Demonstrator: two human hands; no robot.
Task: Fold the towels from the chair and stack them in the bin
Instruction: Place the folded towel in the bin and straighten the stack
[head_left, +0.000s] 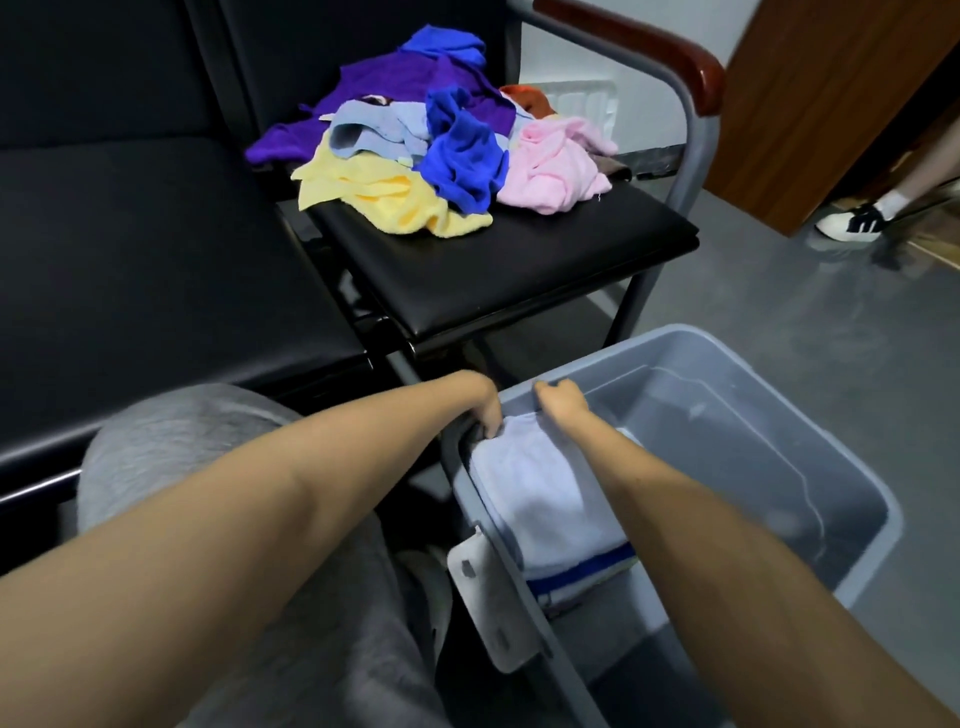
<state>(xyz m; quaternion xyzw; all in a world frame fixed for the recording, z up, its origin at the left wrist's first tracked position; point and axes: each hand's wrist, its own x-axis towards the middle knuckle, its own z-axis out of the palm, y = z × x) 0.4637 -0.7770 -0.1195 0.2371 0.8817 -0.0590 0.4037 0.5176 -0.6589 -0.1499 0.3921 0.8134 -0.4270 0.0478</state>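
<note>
Honestly the fingertips are the hard part: the left grip (485, 410) curls down over the far-left corner of the white towel (545, 493), pinching it. The right grip (563, 402) curls over the far edge the same way, tips tucked out of sight. Towel's folded flat, topping a stack against the left wall of the grey bin (769, 415); only blue and yellow edges show underneath. Forearms cover the bin's near end. Crumpled towels (457, 156) are heaped at the back of the chair (493, 275) seat.
</note>
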